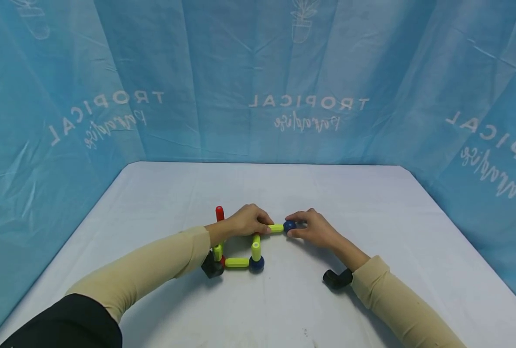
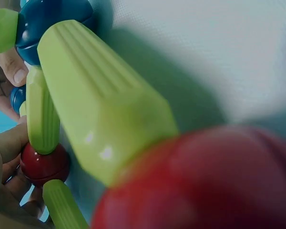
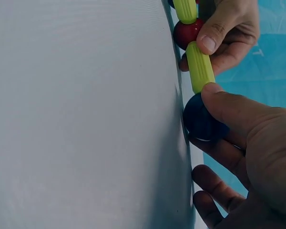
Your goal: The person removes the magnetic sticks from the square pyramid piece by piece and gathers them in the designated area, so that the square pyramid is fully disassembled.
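My left hand [image 1: 246, 220] grips a red ball [image 3: 187, 34] where a yellow-green rod [image 3: 200, 67] joins it. At that rod's far end is a dark blue ball [image 1: 289, 226], which my right hand [image 1: 313, 227] pinches between thumb and fingers. The red ball is hidden behind the left hand in the head view. These pieces belong to a frame of rods and balls on the table. Its near side has another rod [image 1: 237, 262] and a second blue ball [image 1: 256, 264]. A large red ball [image 2: 205, 186] looms close in the left wrist view.
A red rod [image 1: 220, 213] stands up at the frame's left, behind the left forearm. Black wrist devices [image 1: 337, 279] are worn on both wrists. The white table [image 1: 284, 309] is bordered by a blue printed curtain [image 1: 223, 63] at the back and sides.
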{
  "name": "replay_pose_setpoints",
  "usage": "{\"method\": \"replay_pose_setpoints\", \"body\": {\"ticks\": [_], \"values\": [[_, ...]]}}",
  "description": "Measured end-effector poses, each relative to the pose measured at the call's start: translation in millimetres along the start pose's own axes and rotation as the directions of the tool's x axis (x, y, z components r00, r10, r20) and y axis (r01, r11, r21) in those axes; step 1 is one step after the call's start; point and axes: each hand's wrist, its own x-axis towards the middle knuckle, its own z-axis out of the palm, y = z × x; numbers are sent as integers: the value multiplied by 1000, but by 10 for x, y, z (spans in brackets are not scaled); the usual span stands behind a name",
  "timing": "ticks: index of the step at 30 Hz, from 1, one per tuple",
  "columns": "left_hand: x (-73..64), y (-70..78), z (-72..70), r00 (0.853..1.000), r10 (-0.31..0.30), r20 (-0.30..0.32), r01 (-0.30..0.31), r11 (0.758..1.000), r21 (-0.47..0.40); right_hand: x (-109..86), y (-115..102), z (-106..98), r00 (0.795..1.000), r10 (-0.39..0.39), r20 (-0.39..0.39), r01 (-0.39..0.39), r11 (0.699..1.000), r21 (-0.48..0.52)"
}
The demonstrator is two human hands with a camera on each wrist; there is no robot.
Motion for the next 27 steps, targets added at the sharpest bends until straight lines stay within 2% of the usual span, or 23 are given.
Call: {"method": "replay_pose_setpoints", "body": {"ticks": [9, 17, 22, 27], "values": [[-74, 10, -10, 1000, -1, -3, 1, 1000, -4, -10, -22, 9, 1000, -17, 4, 17, 1000, -20], [-64, 2, 14, 1000, -9, -16, 9, 1000, -13, -32, -15, 3, 1000, -14, -2, 14, 1000, -3], [-86, -1, 19, 1000, -8, -30, 8, 1000, -5, -20, 64, -61, 997, 77, -25, -76, 997, 33], [-127, 17, 36, 999, -24, -30, 23, 1000, -21, 96, 171, -190, 979, 196, -51, -189, 975, 114]]}}
